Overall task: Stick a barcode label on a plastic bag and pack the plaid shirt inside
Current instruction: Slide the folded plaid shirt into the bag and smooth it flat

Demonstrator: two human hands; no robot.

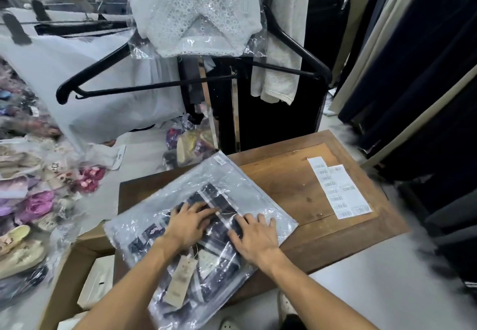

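A clear plastic bag point(227, 182) lies slanted across the wooden table point(286, 174), its near end hanging over the front edge. The dark plaid shirt point(219, 202) lies inside the bag, with a beige hang tag point(180, 279) showing near the bag's lower end. A small barcode label point(220, 160) is stuck at the bag's far corner. My left hand point(187, 222) and my right hand point(254, 236) rest flat on the bag over the shirt, fingers spread, side by side.
Two strips of barcode labels point(340, 190) lie on the table's right side. A cardboard box point(74, 260) stands at the left front. Bagged shoes point(33, 200) are piled at left. Black hangers point(154, 87) and bagged garments point(196, 12) hang behind the table; dark clothes point(418, 71) hang at right.
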